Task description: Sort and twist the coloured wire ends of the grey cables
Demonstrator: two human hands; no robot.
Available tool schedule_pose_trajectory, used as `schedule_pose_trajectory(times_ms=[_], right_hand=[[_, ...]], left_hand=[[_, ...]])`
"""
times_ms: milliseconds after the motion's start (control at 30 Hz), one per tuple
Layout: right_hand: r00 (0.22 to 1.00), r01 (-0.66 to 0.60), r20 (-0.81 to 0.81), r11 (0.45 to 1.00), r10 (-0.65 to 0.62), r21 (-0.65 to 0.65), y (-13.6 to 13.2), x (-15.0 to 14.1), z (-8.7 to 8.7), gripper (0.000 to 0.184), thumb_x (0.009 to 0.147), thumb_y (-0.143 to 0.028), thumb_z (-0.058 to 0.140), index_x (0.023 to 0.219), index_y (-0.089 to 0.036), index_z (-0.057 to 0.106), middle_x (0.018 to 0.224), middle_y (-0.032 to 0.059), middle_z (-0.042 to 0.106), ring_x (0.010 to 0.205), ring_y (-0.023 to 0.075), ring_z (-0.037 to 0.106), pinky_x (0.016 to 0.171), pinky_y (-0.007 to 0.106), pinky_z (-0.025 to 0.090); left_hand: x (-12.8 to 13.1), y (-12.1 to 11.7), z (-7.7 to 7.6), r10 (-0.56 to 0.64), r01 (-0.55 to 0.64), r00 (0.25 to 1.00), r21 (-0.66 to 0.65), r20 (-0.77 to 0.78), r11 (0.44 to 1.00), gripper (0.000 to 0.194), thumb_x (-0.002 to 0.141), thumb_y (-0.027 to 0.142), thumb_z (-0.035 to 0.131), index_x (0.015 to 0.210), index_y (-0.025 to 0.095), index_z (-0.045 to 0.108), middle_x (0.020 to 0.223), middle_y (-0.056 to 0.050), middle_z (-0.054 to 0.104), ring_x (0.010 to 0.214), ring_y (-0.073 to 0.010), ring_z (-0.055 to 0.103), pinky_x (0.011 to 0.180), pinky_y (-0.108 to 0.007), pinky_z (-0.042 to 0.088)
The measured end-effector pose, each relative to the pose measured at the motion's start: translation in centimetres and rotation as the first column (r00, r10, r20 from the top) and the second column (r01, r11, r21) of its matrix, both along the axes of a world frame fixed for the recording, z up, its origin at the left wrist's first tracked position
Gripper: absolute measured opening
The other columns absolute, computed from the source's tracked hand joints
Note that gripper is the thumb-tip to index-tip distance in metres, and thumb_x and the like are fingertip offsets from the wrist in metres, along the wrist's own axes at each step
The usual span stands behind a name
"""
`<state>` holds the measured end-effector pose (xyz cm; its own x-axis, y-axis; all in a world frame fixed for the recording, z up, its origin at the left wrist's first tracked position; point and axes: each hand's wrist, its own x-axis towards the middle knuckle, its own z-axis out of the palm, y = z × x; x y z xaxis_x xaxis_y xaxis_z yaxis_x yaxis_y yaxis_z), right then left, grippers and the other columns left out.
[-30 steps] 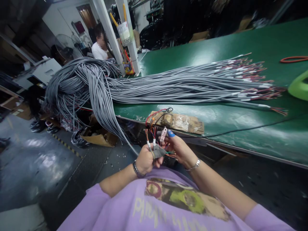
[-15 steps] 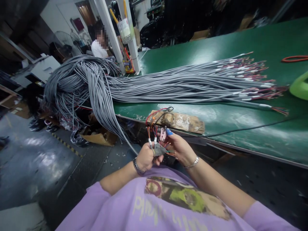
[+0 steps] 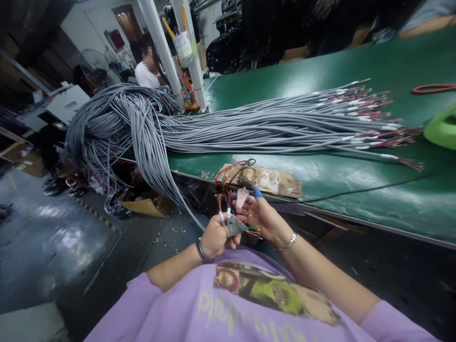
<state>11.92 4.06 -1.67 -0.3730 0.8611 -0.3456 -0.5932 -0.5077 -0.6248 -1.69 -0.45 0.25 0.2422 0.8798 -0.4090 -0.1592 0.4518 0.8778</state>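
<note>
My left hand point(image 3: 217, 235) is closed around the ends of several grey cables, its thumb under a grey cover. Two white-banded cable ends point(image 3: 224, 216) point up from it, with thin coloured wires fanned out. More green and orange wires point(image 3: 252, 231) stick out to the right, beyond the thumb. My right hand point(image 3: 267, 218) is beside these wires, its blue-covered thumb apart from the fingers. At its index finger is a blurred pink piece point(image 3: 242, 198); I cannot tell whether it is worn or held. Just beyond the wire tips, an orange part point(image 3: 225, 177) sits at the bench edge.
A thick bundle of grey cables point(image 3: 228, 130) stretches across the green bench point(image 3: 338, 190). A worn wooden block point(image 3: 274, 180) lies at the front edge. A green object point(image 3: 441, 128) is at the right. Posts point(image 3: 194, 71) stand behind, near a seated person point(image 3: 147, 73).
My right thumb has moved away from the pink piece, and the right fingers have spread. My left hand keeps its hold on the cables. A person's arm has appeared at the far right.
</note>
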Motion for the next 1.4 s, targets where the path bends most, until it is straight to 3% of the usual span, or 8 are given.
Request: schedule_pose_trajectory(times_ms=[200,300,467,667,967,1100,1233,1400], right_hand=[[0.996,0.068,0.062,0.997,-0.070,0.042,0.2,0.0,0.0,0.019,0.070,-0.037,0.075,0.069,-0.019,0.067,0.063,-0.0005,0.064,0.056,0.0119,0.055,0.056,0.025,0.048],[0.994,0.073,0.081,0.995,-0.078,0.063,0.2,0.0,-0.2,0.026,0.071,-0.044,0.074,0.068,-0.019,0.067,0.064,0.0011,0.064,0.057,0.0132,0.055,0.056,0.027,0.047],[0.945,0.196,0.218,0.955,-0.245,0.222,-0.3,-0.3,-0.1,0.041,0.064,-0.061,0.074,0.063,-0.021,0.066,0.058,-0.0001,0.062,0.055,0.0135,0.051,0.055,0.027,0.044],[0.998,0.046,0.042,0.999,-0.046,0.016,0.4,-0.9,-0.4,0.042,0.063,-0.062,0.075,0.069,-0.021,0.069,0.062,0.0017,0.064,0.055,0.0154,0.054,0.053,0.028,0.046],[0.998,0.057,-0.014,0.997,-0.058,-0.047,0.7,-1.1,-1.1,0.034,0.067,-0.056,0.076,0.070,-0.022,0.069,0.063,0.0005,0.065,0.049,0.0128,0.051,0.048,0.026,0.045],[0.996,0.060,-0.063,0.998,-0.061,-0.022,0.5,-1.0,-1.5,0.038,0.071,-0.060,0.070,0.078,-0.023,0.069,0.070,0.0016,0.067,0.056,0.0139,0.055,0.053,0.026,0.047],[0.996,-0.051,-0.077,0.998,0.053,0.037,-0.4,-0.1,-1.6,0.050,0.066,-0.068,0.069,0.079,-0.020,0.069,0.071,0.0023,0.067,0.059,0.0134,0.056,0.055,0.026,0.047],[0.984,-0.156,0.110,0.976,0.140,0.153,-2.3,0.8,-0.6,0.046,0.056,-0.059,0.080,0.074,-0.019,0.065,0.066,0.0006,0.063,0.060,0.0141,0.055,0.059,0.027,0.044]], left_hand=[[0.0,-0.9,-1.0,0.148,-0.141,0.989,0.173,-0.028,0.975,0.045,0.062,0.056,0.076,0.066,0.016,0.057,0.047,0.002,0.059,0.031,-0.0056,0.044,0.032,-0.017,0.029],[0.0,-1.0,-1.4,0.172,-0.159,0.984,0.201,-0.049,0.967,0.042,0.066,0.054,0.075,0.069,0.016,0.058,0.048,0.003,0.059,0.033,-0.0060,0.046,0.034,-0.017,0.031],[0.5,-0.7,-1.2,0.175,-0.165,0.984,0.169,-0.044,0.972,0.043,0.064,0.055,0.075,0.068,0.016,0.058,0.047,0.004,0.057,0.032,-0.0057,0.045,0.033,-0.018,0.031],[1.1,-0.3,-0.9,0.190,-0.187,0.982,0.151,-0.011,0.971,0.047,0.059,0.058,0.076,0.065,0.016,0.054,0.045,0.003,0.058,0.030,-0.0057,0.043,0.031,-0.018,0.028],[1.1,-0.2,-1.3,0.184,-0.179,0.982,0.128,-0.029,0.975,0.047,0.059,0.057,0.076,0.066,0.016,0.054,0.045,0.004,0.057,0.029,-0.0057,0.042,0.031,-0.017,0.028],[1.0,-0.5,-1.0,0.176,-0.171,0.984,0.140,-0.028,0.975,0.051,0.057,0.061,0.076,0.064,0.017,0.053,0.043,0.004,0.055,0.028,-0.0056,0.041,0.030,-0.017,0.027],[0.5,-0.9,-1.2,0.179,-0.170,0.983,0.177,-0.037,0.969,0.049,0.061,0.061,0.074,0.065,0.016,0.053,0.046,0.004,0.057,0.030,-0.0053,0.043,0.031,-0.017,0.028],[0.1,-1.1,-2.1,0.189,-0.172,0.980,0.202,-0.064,0.964,0.046,0.065,0.058,0.073,0.068,0.016,0.055,0.048,0.004,0.057,0.032,-0.0057,0.045,0.033,-0.017,0.031]])
